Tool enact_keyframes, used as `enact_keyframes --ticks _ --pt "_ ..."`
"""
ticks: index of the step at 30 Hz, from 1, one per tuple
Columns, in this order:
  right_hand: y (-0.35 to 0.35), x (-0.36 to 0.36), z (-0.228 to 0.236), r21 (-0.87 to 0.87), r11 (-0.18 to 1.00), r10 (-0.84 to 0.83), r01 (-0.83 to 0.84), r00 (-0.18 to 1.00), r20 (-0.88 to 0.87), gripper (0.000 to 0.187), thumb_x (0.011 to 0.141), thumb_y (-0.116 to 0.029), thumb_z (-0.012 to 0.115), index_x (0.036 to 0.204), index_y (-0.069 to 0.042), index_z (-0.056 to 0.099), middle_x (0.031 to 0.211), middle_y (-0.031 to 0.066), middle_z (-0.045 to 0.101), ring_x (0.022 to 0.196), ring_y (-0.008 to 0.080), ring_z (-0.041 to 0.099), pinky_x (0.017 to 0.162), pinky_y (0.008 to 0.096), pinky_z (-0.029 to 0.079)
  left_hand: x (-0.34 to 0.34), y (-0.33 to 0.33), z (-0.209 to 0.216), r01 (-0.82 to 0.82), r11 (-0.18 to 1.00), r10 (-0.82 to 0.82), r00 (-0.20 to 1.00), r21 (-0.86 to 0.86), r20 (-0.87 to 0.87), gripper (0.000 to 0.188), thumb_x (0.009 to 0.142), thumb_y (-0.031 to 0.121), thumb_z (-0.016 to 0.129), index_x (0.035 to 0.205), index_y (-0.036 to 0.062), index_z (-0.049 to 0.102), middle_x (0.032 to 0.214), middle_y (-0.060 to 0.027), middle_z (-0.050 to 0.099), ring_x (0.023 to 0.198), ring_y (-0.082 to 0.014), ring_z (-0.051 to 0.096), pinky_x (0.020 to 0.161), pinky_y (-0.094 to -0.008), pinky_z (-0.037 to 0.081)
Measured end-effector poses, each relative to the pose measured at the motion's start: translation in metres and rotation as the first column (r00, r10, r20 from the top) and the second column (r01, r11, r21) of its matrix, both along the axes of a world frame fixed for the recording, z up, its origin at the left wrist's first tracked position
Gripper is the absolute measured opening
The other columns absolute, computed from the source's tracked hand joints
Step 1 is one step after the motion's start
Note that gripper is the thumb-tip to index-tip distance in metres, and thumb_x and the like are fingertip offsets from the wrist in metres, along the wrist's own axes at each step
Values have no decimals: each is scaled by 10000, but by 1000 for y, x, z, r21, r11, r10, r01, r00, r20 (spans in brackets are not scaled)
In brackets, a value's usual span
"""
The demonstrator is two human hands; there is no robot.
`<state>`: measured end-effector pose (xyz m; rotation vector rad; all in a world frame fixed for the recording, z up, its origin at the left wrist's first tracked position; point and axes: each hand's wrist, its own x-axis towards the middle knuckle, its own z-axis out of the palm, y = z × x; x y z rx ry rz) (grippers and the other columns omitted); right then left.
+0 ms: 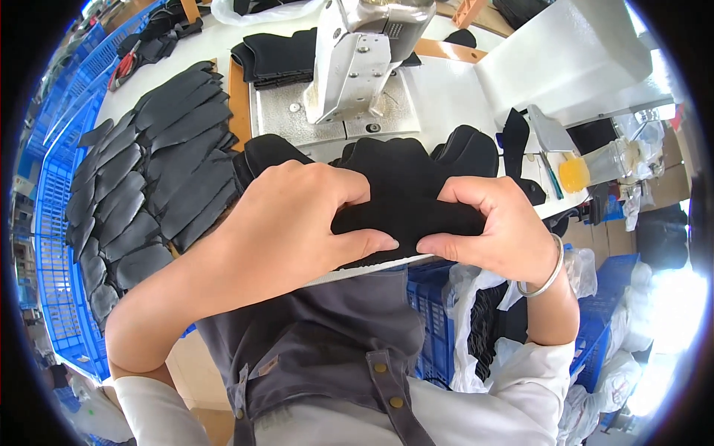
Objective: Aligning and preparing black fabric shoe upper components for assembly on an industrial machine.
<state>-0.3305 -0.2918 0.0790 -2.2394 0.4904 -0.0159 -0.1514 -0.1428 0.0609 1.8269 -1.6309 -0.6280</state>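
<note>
A black padded fabric piece (405, 175) lies across the front edge of the white worktable, below the sewing machine (355, 70). My left hand (301, 215) closes on its left part, the thumb on the near side and the fingers hidden beyond the fold. On the right part, my right hand (498, 223) grips in the same way, wearing a silver bangle at the wrist. Both thumbs point inward, their tips a short gap apart. The near edge of the fabric is folded into a roll between the hands. Other black padded parts (465, 149) show behind it.
Overlapping rows of dark cut pieces (160, 156) cover the table's left side. Folded black pieces (279, 56) lie left of the machine. A bottle with a yellow cap (574, 174) lies at right. Blue crates (63, 253) stand at left and below the table.
</note>
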Motion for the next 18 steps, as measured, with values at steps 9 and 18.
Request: enact_keyframes --ticks 9,18 --pt "-1 -1 -7 -74 996 60 -54 995 78 323 710 -184 791 837 35 590 669 150 561 550 240 471 553 304 428 -1 1 -5 3 997 2 998 -82 58 469 721 270 819 666 -14 451 530 -101 322 504 -181 247 440 -308 268" --pt "3 4 -3 -44 999 21 -20 1000 21 316 697 -182 789 807 31 584 685 168 591 567 299 552 550 325 446 -2 2 -6 1 998 3 997 -64 73 450 723 265 806 670 -23 465 532 -141 368 470 -252 308 443 -330 305"
